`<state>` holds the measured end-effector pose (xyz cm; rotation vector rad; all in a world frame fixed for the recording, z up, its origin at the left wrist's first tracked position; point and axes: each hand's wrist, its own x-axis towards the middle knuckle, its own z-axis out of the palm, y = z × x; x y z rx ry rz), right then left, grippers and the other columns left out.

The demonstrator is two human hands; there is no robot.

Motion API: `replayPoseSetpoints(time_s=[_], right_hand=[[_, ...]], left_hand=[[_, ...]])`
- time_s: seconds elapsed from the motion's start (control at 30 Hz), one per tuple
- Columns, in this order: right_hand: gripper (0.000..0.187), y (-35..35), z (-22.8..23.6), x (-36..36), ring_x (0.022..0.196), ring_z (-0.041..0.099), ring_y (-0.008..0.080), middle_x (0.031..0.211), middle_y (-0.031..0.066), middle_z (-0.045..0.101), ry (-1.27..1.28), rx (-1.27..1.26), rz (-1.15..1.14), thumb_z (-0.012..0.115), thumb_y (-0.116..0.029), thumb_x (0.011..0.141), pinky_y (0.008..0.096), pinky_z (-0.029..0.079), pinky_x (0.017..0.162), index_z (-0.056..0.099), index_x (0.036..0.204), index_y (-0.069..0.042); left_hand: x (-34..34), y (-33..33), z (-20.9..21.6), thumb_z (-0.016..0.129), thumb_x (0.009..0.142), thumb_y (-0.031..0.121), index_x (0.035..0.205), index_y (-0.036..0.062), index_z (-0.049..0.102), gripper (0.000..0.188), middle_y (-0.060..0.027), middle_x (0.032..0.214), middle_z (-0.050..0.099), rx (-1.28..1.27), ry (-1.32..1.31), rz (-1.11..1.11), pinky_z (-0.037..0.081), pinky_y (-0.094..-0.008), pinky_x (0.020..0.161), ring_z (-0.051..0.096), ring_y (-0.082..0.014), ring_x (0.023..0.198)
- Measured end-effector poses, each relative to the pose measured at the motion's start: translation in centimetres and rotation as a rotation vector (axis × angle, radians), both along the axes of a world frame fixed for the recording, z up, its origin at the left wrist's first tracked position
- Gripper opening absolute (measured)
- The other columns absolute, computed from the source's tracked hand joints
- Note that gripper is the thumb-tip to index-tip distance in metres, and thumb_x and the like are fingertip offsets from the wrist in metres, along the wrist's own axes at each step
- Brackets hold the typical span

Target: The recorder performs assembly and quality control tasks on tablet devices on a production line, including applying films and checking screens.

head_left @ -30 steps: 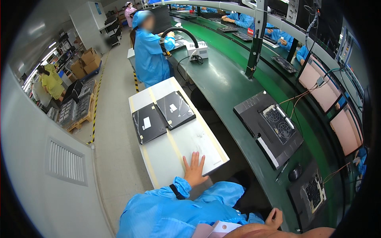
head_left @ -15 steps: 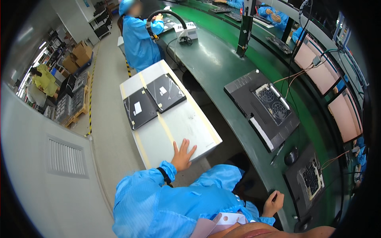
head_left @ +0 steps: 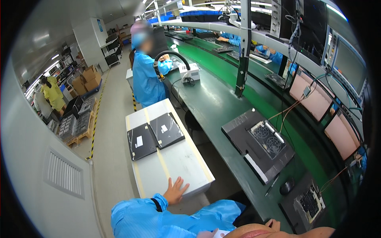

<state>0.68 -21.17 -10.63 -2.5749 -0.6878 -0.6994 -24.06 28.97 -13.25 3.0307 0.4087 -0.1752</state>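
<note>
My left hand lies flat on the near end of a white box-like stand, palm down with its fingers spread. It holds nothing. Farther along the same top are two thin black laptop-lid-like panels with clear film, white labels and bits of tape, side by side and touching or nearly so. Strips of yellowish tape run across the stand. My right hand is low at the edge of the green bench, its fingers curled in; much of it is cut off from sight and nothing shows in it.
The green bench carries a black fixture with fan-like circles, a second fixture, a pen and a black mouse. A co-worker in blue works beyond the stand. A louvred white door stands at left.
The view has tilted up, so the stand, bench and panels sit lower in the picture. My left hand stays on the stand; my right hand is now mostly hidden.
</note>
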Motion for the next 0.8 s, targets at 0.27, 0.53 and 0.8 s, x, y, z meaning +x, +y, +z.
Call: replayPoseSetpoints(time_s=[0.27,0.53,0.8], right_hand=[[0.009,7.9,6.3,-2.5,0.059,0.052,0.0313,0.070,0.0138,0.053,0.101,0.279,0.010,0.062,-0.004,0.090,0.0421,0.043,0.055,0.062,0.081,-0.003],[0.049,24.8,5.4,-0.3,0.088,0.066,0.0311,0.097,0.0140,0.067,0.866,0.132,0.934,0.072,-0.025,0.087,0.0391,0.052,0.077,0.058,0.130,-0.007],[0.072,38.2,-3.1,2.3,0.121,0.053,0.0466,0.129,0.0315,0.055,1.021,-0.085,0.615,0.047,-0.059,0.096,0.0493,0.042,0.103,0.049,0.136,0.001]], left_hand=[[5.7,2.8,1.7,0.071,0.080,0.047,0.138,0.0048,0.053,0.074,-0.0249,0.145,0.040,-0.044,-0.299,0.194,0.007,-0.0715,0.113,0.030,-0.0372,0.143],[-3.7,12.1,0.1,0.068,0.082,0.043,0.139,0.0012,0.048,0.074,-0.0252,0.144,0.042,0.129,-0.438,1.283,0.012,-0.0663,0.115,0.031,-0.0394,0.141],[-9.9,9.0,-2.9,0.052,0.093,0.054,0.148,-0.0050,0.033,0.083,-0.0304,0.131,0.055,-0.144,-0.396,1.602,0.045,-0.0492,0.101,0.057,-0.0456,0.117]])
